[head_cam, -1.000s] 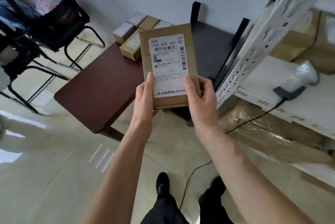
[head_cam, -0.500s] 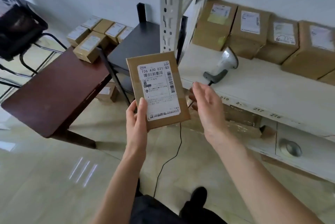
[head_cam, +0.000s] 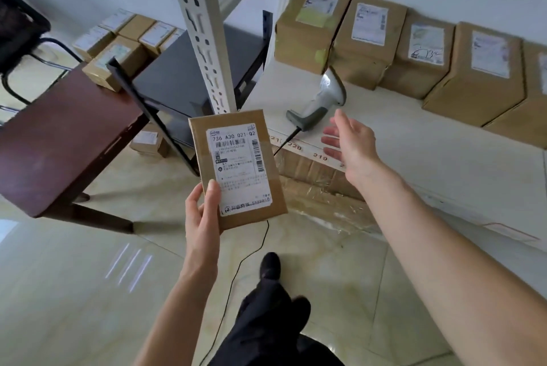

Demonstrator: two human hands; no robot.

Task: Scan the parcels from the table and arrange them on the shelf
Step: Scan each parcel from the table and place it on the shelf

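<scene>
My left hand (head_cam: 202, 217) grips a flat brown parcel (head_cam: 236, 170) by its lower left corner, white barcode label facing me. My right hand (head_cam: 349, 143) is off the parcel, fingers spread and relaxed, hovering just short of the grey handheld scanner (head_cam: 321, 102) that lies on the white shelf (head_cam: 414, 152). Several brown labelled parcels (head_cam: 370, 34) stand in a row at the back of the shelf. More small parcels (head_cam: 118, 48) lie on the far end of the dark red table (head_cam: 59, 134).
A white perforated shelf post (head_cam: 204, 39) rises right behind the held parcel. A black side table (head_cam: 174, 75) stands between the red table and the shelf. The scanner cable (head_cam: 254, 247) hangs to the tiled floor. One small box (head_cam: 148, 143) lies on the floor; a black chair (head_cam: 17, 28) is at left.
My right hand let go of the parcel and moved right and up toward the scanner. The view swung from the table to the shelf; my left hand alone keeps the parcel.
</scene>
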